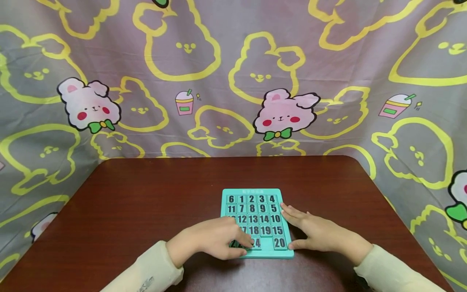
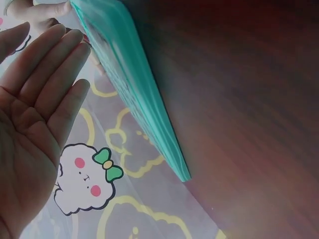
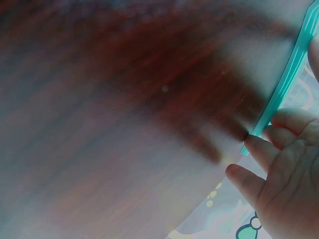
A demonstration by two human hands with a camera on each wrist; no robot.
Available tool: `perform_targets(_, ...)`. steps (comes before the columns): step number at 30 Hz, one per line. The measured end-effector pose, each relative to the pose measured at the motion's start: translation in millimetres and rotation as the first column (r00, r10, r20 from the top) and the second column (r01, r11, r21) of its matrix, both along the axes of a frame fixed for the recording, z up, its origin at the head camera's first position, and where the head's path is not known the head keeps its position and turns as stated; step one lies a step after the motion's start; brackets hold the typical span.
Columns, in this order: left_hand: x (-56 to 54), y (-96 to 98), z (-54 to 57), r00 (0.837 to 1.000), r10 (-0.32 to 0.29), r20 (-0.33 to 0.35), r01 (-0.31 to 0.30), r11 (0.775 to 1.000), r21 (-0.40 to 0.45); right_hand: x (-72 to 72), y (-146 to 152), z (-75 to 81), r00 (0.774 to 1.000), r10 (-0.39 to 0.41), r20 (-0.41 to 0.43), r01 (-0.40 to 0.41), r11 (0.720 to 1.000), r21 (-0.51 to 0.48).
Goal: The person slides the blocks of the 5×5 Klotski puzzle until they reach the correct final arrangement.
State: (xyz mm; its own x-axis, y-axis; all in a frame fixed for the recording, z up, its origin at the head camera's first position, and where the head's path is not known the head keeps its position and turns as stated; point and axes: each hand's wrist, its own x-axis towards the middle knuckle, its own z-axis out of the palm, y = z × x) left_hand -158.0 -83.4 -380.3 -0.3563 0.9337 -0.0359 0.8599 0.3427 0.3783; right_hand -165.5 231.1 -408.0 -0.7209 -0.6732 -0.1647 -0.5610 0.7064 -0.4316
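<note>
A turquoise sliding number puzzle (image 1: 268, 254) lies flat on the table, its black-numbered tiles facing up. Between the 24 tile (image 1: 256, 243) and the 20 tile (image 1: 279, 243) in the bottom row there is a gap. My left hand (image 1: 219, 237) reaches over the puzzle's lower left part, its fingertips at the 24 tile, and hides several tiles there. Its fingers (image 2: 55, 69) look extended in the left wrist view. Along the right edge of the frame my right hand (image 1: 321, 232) rests, fingertips at the upper side and thumb near the lower corner.
The dark brown wooden table (image 1: 153, 190) extends on every side of the puzzle. Behind it and at both sides hangs a curtain (image 1: 226, 52) with yellow outlines and rabbit prints.
</note>
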Motion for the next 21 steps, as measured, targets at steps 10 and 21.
perform_targets(10, -1.9, 9.0, -6.6, 1.000, -0.016, 0.011, 0.016, 1.000, 0.002, 0.5, 1, 0.3, 1.000, 0.002, 0.005, -0.002, 1.000, -0.007)
perform_targets(21, -6.9, 30.3, -6.1, 0.997, -0.071, -0.015, 0.070, 0.997, -0.042, -0.1, 0, -0.1, 1.000, -0.004, 0.003, 0.004, 1.000, 0.002)
